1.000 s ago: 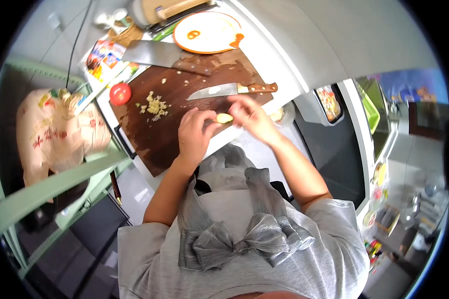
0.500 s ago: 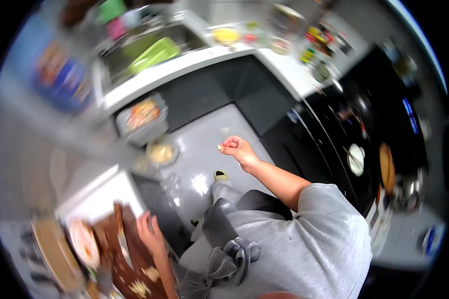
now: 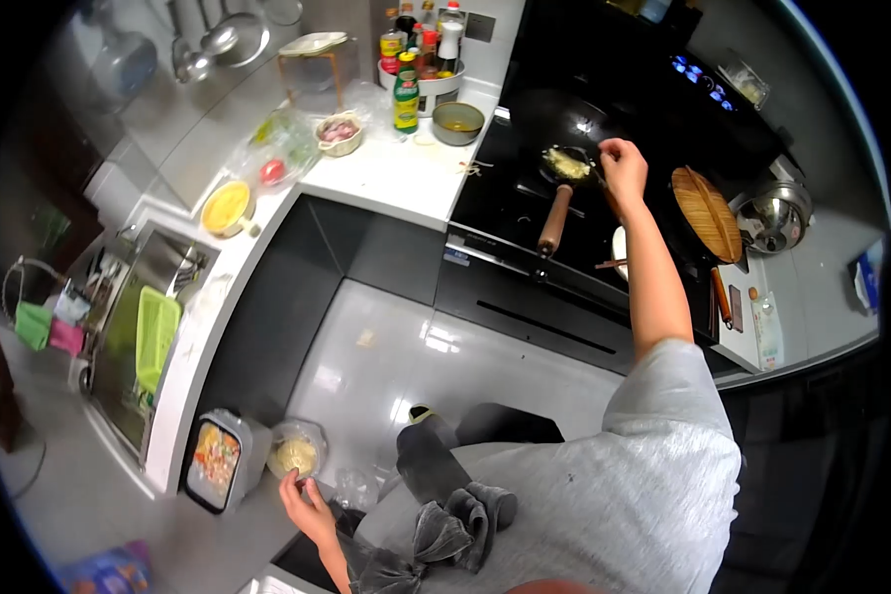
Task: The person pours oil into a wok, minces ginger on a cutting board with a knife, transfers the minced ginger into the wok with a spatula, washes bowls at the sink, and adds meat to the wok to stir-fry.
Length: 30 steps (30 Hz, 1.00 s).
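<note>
My right hand [image 3: 624, 170] is over the stove, fingers curled together at the right side of a dark wok [image 3: 554, 114]; whatever is in them, if anything, I cannot make out. Beside the fingertips, pale yellowish chopped food [image 3: 567, 163] lies in the wok area, and a wooden handle [image 3: 556, 220] points toward me. My left hand [image 3: 309, 515] hangs low at the left, fingers apart and holding nothing visible. Just above it in view is a clear bowl of pale food [image 3: 295, 450] on the floor.
A wooden lid [image 3: 705, 214] covers a pan right of my forearm, near a steel pot [image 3: 774, 216]. Bottles [image 3: 406, 94], a dark bowl [image 3: 457, 123] and a yellow bowl [image 3: 226, 207] stand on the counter. A bin [image 3: 218, 460] sits below the sink [image 3: 134, 337].
My view has turned toward the stove. My right hand has gone from over the floor, pinching a small pale piece, to beside the wok. The cutting board has left view.
</note>
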### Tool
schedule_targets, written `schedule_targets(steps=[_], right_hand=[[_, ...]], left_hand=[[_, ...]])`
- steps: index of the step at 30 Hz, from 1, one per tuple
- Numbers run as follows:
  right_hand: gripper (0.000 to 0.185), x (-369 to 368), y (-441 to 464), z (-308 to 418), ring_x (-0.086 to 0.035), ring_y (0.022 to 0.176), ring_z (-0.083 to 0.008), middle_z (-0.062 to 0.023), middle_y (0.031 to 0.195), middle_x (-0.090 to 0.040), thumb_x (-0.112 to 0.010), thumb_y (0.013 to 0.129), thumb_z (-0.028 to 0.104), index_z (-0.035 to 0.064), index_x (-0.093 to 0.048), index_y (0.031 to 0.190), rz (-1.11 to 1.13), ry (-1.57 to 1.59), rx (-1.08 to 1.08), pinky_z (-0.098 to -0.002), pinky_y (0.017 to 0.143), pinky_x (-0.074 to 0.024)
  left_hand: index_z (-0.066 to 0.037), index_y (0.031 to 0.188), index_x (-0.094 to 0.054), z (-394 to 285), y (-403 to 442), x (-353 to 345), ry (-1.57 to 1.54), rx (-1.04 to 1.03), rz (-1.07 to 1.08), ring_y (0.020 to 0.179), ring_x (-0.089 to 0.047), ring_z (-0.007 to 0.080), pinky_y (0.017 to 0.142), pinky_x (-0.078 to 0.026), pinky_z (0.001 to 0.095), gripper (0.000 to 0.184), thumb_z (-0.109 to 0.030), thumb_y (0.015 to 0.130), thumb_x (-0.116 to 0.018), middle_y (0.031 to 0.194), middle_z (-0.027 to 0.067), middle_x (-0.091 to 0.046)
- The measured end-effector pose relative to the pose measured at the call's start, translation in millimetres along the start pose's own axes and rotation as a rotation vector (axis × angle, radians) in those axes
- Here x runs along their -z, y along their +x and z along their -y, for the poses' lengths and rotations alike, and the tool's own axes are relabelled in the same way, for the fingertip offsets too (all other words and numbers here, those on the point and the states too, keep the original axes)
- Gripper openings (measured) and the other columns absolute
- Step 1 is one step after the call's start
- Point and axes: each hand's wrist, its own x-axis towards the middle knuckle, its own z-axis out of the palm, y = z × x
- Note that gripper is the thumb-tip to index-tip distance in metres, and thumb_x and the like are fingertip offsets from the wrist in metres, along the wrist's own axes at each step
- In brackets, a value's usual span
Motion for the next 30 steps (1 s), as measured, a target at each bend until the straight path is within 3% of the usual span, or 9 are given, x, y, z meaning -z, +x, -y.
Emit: schedule_targets(steps=[2,4,8,10,12,16,20,24,30], right_hand=[[0.026,-20.8,30.6,-42.6,-0.056,0.098,-0.0266,-0.0088,0.105,-0.057,-0.066,0.069,0.013,0.0165,-0.065,0.095,0.171,-0.308,-0.089,-0.0376,0.082,-0.0459],[0.031,-8.9,40.9,-47.1,-0.053,0.103,-0.0282,-0.0077,0.114,-0.052,-0.065,0.071,0.016,0.0187,-0.063,0.102,0.131,-0.327,-0.161,-0.0386,0.084,-0.0456],[0.048,11.9,-7.9,-55.5,-0.053,0.102,-0.0342,-0.0159,0.110,-0.053,-0.064,0.074,0.029,0.0132,-0.048,0.116,0.412,-0.630,-0.283,-0.0414,0.085,-0.0456],[0.057,9.4,-25.4,-45.9,-0.054,0.103,-0.0346,-0.0206,0.109,-0.056,-0.073,0.068,0.025,0.0063,-0.047,0.115,0.630,-0.654,-0.463,-0.0412,0.086,-0.0449],[0.060,-2.4,-38.8,-49.2,-0.057,0.099,-0.0349,-0.0204,0.103,-0.060,-0.073,0.067,0.023,0.0043,-0.044,0.116,0.641,-0.675,-0.436,-0.0424,0.084,-0.0458],[0.047,-7.1,-39.2,-52.9,-0.058,0.092,-0.0373,-0.0206,0.095,-0.061,-0.064,0.074,0.015,0.0110,-0.044,0.117,0.491,-0.670,-0.326,-0.0445,0.077,-0.0472],[0.040,40.4,-38.0,-10.2,-0.057,0.092,-0.0356,-0.0185,0.097,-0.061,-0.055,0.078,0.012,0.0148,-0.049,0.117,0.543,-0.689,-0.302,-0.0435,0.077,-0.0464],[0.026,67.0,-42.2,34.4,-0.058,0.091,-0.0340,-0.0170,0.095,-0.062,-0.051,0.087,0.027,0.0139,-0.059,0.108,0.581,-0.673,-0.292,-0.0430,0.077,-0.0465],[0.031,-13.7,-27.2,1.2,-0.058,0.095,-0.0351,-0.0184,0.100,-0.061,-0.051,0.082,0.015,0.0153,-0.056,0.113,0.478,-0.704,-0.297,-0.0434,0.079,-0.0473]], left_hand=[[0.001,0.107,-0.052,-17.1,20.6,-12.3,-0.015,-0.018,0.034,0.080,-0.055,0.0252,0.074,-0.044,0.0350,0.025,-0.014,0.086,-0.054,0.105,0.0145,-0.053],[0.001,0.108,-0.052,-26.5,39.4,-16.8,-0.004,-0.135,0.097,0.081,-0.055,0.0256,0.075,-0.044,0.0348,0.025,-0.013,0.086,-0.054,0.106,0.0145,-0.053],[0.001,0.107,-0.052,-14.5,51.5,-27.2,-0.024,-0.053,0.149,0.081,-0.055,0.0258,0.074,-0.044,0.0346,0.025,-0.011,0.085,-0.055,0.107,0.0146,-0.053],[0.001,0.107,-0.051,-9.2,56.5,-31.8,-0.017,-0.055,0.175,0.081,-0.055,0.0261,0.074,-0.045,0.0345,0.025,-0.010,0.084,-0.056,0.107,0.0149,-0.053],[0.000,0.106,-0.052,-6.4,65.8,-33.6,-0.077,-0.100,0.247,0.082,-0.055,0.0263,0.074,-0.045,0.0342,0.025,-0.008,0.084,-0.056,0.107,0.0154,-0.053],[0.000,0.106,-0.052,-7.3,93.3,-25.0,-0.039,-0.133,0.330,0.087,-0.055,0.0285,0.077,-0.044,0.0358,0.024,-0.011,0.085,-0.055,0.108,0.0158,-0.053],[0.000,0.106,-0.053,22.8,114.7,-11.9,-0.046,-0.145,0.328,0.088,-0.055,0.0297,0.079,-0.044,0.0363,0.025,-0.012,0.084,-0.055,0.108,0.0160,-0.053],[0.000,0.105,-0.053,33.1,122.1,-4.1,-0.051,-0.182,0.302,0.087,-0.055,0.0294,0.078,-0.044,0.0364,0.024,-0.012,0.084,-0.055,0.108,0.0157,-0.052],[0.000,0.106,-0.052,32.7,127.5,-7.0,-0.019,-0.184,0.377,0.088,-0.055,0.0297,0.078,-0.044,0.0365,0.025,-0.011,0.084,-0.055,0.108,0.0158,-0.052]])
